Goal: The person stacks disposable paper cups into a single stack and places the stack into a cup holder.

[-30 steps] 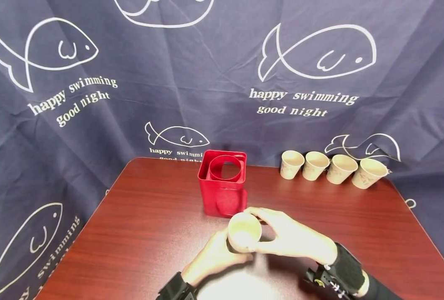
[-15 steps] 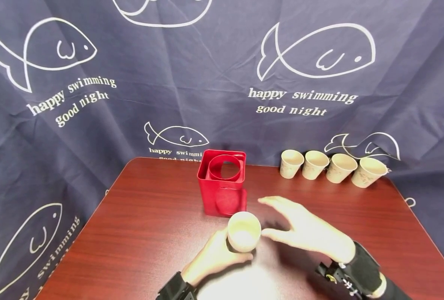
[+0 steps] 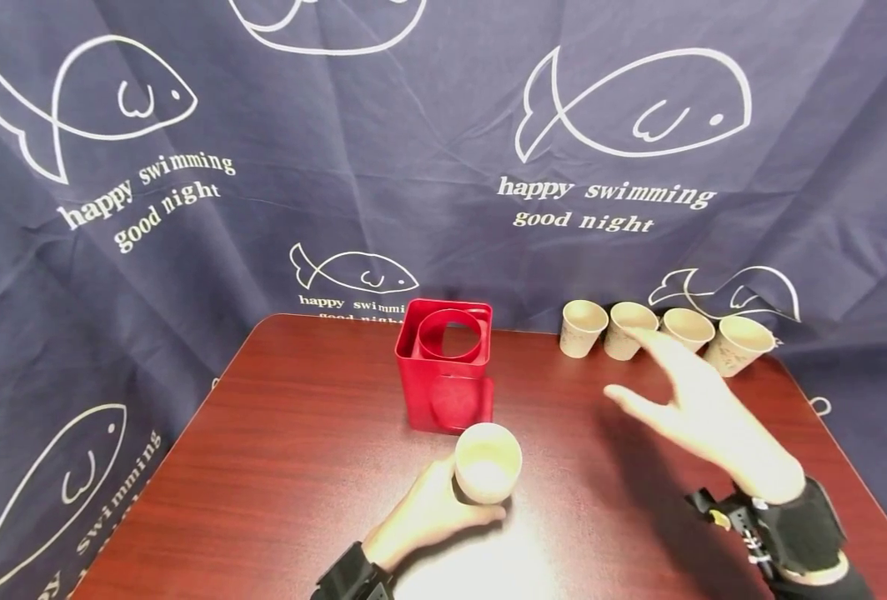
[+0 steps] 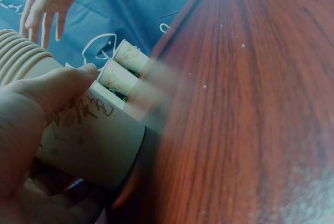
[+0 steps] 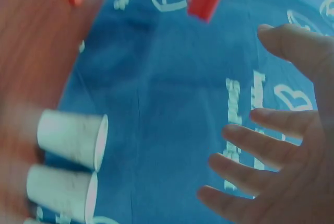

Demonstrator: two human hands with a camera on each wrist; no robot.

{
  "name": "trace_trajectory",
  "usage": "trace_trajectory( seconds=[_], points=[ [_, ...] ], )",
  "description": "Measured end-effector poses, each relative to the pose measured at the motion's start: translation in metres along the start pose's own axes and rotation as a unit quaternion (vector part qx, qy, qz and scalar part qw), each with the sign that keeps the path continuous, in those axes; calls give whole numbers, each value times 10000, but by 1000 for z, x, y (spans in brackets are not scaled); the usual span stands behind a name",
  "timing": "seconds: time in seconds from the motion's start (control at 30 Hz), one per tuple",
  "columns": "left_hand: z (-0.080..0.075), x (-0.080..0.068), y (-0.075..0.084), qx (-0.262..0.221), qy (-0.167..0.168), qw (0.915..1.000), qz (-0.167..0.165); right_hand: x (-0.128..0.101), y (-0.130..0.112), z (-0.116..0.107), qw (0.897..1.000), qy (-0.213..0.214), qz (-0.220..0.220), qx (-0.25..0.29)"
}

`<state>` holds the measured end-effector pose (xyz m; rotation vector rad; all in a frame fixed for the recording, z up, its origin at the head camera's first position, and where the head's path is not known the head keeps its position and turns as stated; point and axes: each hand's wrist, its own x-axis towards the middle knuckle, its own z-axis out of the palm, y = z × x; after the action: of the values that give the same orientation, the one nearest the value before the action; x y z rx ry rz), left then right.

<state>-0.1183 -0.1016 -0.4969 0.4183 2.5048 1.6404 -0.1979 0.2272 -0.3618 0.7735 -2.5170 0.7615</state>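
Paper cup stack (image 3: pixel 488 462) in curled left fingers (image 3: pixel 481 514); right fingers (image 3: pixel 649 343) spread.

Dark navy cloth backdrop (image 3: pixel 383 167) hung behind and around everything, creased and a bit saggy; printed all over with white outline fish and whales plus "happy swimming good night" lettering; same cloth draped down past both sides. Reddish-brown wood-grain table (image 3: pixel 278 467) up front, rounded far corners, glossy; bright glare patch on the near edge from overhead light; small white ring (image 3: pixel 821 407) hanging by the right edge.
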Motion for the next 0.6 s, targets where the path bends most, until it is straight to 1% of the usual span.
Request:
trace_trajectory(
  seconds=[0.1,0.2,0.27,0.3,0.43,0.6],
  points=[
    [0,0,0,6,-4,10000,-15,0,15,-8,9995,288,155,6],
    [0,0,0,-6,3,10000,-44,0,31,-12,9972,590,463,-54],
    [0,0,0,3,3,10000,-57,-1,41,-14,9941,775,750,-80],
    [0,-1,0,8,2,10000,-58,-1,46,-15,9923,810,932,-113],
    [0,-1,0,16,-23,10000,-68,-5,67,-21,9857,857,1433,-219],
    [0,0,0,4,-25,10000,-53,-11,90,-28,9784,822,1864,-337]
  ],
)
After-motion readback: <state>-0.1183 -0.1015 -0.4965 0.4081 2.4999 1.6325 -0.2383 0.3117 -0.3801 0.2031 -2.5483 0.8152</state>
